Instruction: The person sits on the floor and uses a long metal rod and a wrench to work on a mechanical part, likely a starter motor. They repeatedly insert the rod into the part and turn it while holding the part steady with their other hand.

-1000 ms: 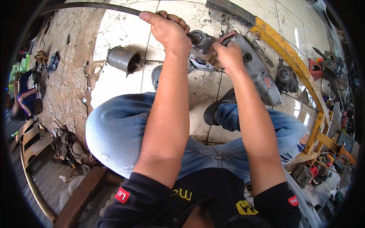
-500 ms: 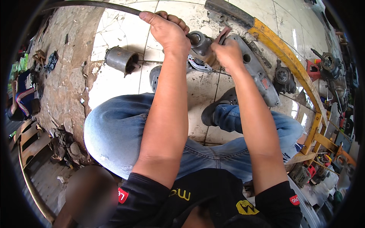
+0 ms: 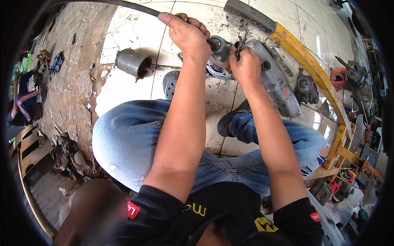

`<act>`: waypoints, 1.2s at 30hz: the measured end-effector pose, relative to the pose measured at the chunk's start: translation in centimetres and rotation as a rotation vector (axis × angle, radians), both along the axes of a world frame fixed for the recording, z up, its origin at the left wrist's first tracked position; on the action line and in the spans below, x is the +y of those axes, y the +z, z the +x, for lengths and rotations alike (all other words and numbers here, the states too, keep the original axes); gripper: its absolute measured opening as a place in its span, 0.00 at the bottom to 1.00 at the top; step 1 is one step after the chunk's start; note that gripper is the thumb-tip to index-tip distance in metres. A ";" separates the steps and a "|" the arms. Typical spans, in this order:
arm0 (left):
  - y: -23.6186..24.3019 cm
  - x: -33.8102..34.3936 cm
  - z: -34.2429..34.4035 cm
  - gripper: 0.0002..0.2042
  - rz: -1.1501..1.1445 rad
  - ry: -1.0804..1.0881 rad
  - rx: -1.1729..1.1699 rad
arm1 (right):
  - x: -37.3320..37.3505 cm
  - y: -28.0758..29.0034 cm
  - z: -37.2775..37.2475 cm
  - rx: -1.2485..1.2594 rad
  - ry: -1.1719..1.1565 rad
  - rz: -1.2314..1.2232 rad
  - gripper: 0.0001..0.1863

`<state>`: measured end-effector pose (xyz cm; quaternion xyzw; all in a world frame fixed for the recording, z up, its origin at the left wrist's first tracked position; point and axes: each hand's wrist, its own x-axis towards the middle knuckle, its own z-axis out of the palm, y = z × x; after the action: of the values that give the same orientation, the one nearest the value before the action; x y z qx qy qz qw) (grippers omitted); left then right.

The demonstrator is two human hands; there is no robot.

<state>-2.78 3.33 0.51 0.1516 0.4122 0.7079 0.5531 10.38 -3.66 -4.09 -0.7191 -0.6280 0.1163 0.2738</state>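
My left hand [image 3: 191, 39] is closed round a long dark bar [image 3: 123, 4] that runs off leftward; its other end is at a grey metal housing [image 3: 221, 53]. My right hand [image 3: 246, 69] has its fingers closed on a small dark strip-like piece [image 3: 239, 44] at the housing’s right side; its exact form is unclear. Under the housing lies a bright ring-shaped part [image 3: 215, 71], partly hidden by it. A long grey metal cover [image 3: 281, 92] lies just right of my right hand, with a round hole at its upper end.
A dark metal cylinder [image 3: 129, 61] lies left on the tiles [image 3: 172, 10]. A yellow frame [image 3: 308, 57] arches along the right, beside another dark assembly [image 3: 304, 86]. Tools and parts [image 3: 355, 71] crowd the right edge. A person [image 3: 24, 102] is at the far left.
The reddish-brown strip at my right fingers now looks darker and more bunched. My right hand has shifted slightly downward, and my left hand slightly right with the bar.
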 end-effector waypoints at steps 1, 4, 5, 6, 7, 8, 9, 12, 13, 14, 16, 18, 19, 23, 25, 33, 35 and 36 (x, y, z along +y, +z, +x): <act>0.0 -0.1 0.0 0.34 0.002 0.002 0.003 | 0.0 -0.1 -0.1 -0.011 0.021 0.011 0.09; -0.1 0.1 -0.1 0.34 0.011 0.008 0.002 | 0.4 -0.3 0.1 -0.038 0.082 0.051 0.09; -0.1 0.1 0.0 0.34 0.012 0.006 -0.002 | 0.5 -0.4 0.2 -0.039 0.097 0.065 0.09; 0.0 0.2 0.0 0.34 0.009 0.010 -0.007 | 0.7 -0.6 0.3 -0.041 0.112 0.079 0.09; 0.0 0.5 -0.1 0.34 0.006 0.014 -0.013 | 0.7 -0.7 0.4 0.027 0.092 0.104 0.08; 0.0 0.4 -0.3 0.34 -0.004 0.023 -0.011 | 0.5 -0.6 -0.2 0.102 0.077 0.121 0.08; 0.1 0.3 -0.3 0.33 -0.003 0.020 -0.020 | 0.4 -0.5 -0.5 0.177 0.060 0.138 0.08; 0.2 0.3 -0.1 0.32 0.002 0.014 -0.036 | 0.7 -0.2 -0.5 0.080 0.125 0.208 0.08; -0.1 0.2 -0.1 0.32 0.002 0.016 -0.036 | 0.6 -0.5 -0.4 0.067 0.137 0.217 0.08; -0.1 0.2 -0.1 0.33 0.004 0.020 -0.039 | 0.3 -0.7 -0.3 0.051 0.152 0.228 0.08; -0.1 0.4 0.1 0.33 0.030 0.027 -0.013 | 0.4 -0.8 -0.1 0.008 0.156 0.181 0.08; -0.2 0.4 0.0 0.33 0.024 0.038 -0.009 | 0.6 0.2 -0.2 -0.041 0.132 0.063 0.09; -0.3 0.3 -0.1 0.33 0.009 0.046 -0.018 | 0.5 0.1 -0.2 -0.022 0.108 0.006 0.10; 0.0 0.3 0.1 0.33 0.009 0.046 -0.030 | 1.4 0.6 0.5 0.019 0.049 0.016 0.11; -0.2 0.2 0.0 0.33 0.025 0.049 -0.020 | 1.6 0.9 0.3 0.125 0.015 0.027 0.10; 0.0 0.3 -0.1 0.33 -0.001 0.043 -0.044 | 1.8 1.7 0.4 -0.035 0.149 -0.057 0.11; -0.1 0.1 0.0 0.33 -0.008 0.051 -0.032 | 1.8 3.2 0.4 0.111 0.011 -0.183 0.12; -0.1 0.2 0.0 0.33 -0.004 0.047 -0.039 | 1.9 3.6 0.4 0.184 -0.059 -0.246 0.12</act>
<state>-2.80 3.52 0.45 0.1271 0.4064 0.7227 0.5445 10.80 -1.78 -0.49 -0.7517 -0.5599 0.2497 0.2431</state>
